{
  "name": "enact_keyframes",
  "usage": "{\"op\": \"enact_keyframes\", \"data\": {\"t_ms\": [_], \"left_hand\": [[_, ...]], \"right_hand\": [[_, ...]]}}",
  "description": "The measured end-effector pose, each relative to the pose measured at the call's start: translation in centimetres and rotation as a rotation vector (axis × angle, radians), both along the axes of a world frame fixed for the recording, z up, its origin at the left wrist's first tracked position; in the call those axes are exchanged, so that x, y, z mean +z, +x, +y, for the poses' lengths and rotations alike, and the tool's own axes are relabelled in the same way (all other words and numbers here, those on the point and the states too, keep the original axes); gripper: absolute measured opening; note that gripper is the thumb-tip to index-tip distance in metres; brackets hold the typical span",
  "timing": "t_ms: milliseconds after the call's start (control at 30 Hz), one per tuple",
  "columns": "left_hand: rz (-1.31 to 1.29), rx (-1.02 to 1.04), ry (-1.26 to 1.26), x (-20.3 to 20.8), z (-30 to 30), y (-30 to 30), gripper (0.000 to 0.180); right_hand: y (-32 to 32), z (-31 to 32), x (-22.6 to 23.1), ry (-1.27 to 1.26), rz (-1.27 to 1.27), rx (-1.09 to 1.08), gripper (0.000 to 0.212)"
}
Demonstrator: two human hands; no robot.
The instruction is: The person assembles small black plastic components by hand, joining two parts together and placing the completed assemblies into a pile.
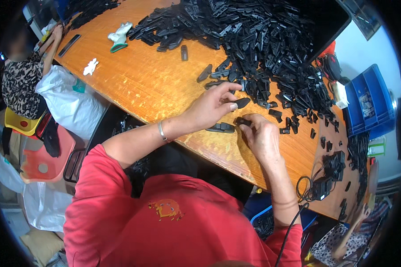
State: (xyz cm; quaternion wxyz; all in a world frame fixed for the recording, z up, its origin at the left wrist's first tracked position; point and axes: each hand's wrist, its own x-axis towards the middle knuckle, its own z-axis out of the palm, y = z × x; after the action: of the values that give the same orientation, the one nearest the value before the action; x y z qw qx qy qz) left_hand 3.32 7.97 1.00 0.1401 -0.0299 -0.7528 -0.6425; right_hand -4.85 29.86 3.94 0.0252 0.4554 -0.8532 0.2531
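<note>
My left hand (pixel 213 105), a metal bangle on its wrist, reaches over the wooden table. Its thumb and fingers are closed on a black plastic piece (pixel 242 103), oval and pointed at one end. Just to the right and nearer me, my right hand (pixel 262 135) pinches a small black plastic part (pixel 242 121), mostly covered by the fingers. A longer black plastic piece (pixel 221 128) lies on the table below my left hand, left of my right fingertips. The two held parts are apart.
A large heap of black plastic parts (pixel 263 40) covers the far table (pixel 156 75). A glove (pixel 120 36) lies far left. Black adapters with cables (pixel 321 188) sit at right, near a blue bin (pixel 370 102). One person (pixel 24 84) sits at left, another (pixel 343 240) lower right.
</note>
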Motion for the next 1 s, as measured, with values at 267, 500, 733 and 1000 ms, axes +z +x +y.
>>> {"op": "enact_keyframes", "data": {"t_ms": [267,500,733,1000], "left_hand": [[0.059,-0.022,0.097,-2.3,-2.1,-0.7,0.051],[0.045,0.143,-0.645,-0.7,-3.5,1.0,0.017],[0.126,0.120,-0.706,-1.2,-4.2,1.1,0.019],[0.136,0.042,-0.632,-1.0,-3.6,0.5,0.015]], "right_hand": [[-1.3,0.3,0.6,0.205,0.115,-0.051,0.018],[-1.4,-1.8,-0.1,-0.030,-0.075,-0.007,0.022],[-2.5,-2.8,-0.5,-0.054,-0.089,0.021,0.026],[-3.0,-4.2,-1.7,-0.133,-0.006,0.201,0.019]]}}
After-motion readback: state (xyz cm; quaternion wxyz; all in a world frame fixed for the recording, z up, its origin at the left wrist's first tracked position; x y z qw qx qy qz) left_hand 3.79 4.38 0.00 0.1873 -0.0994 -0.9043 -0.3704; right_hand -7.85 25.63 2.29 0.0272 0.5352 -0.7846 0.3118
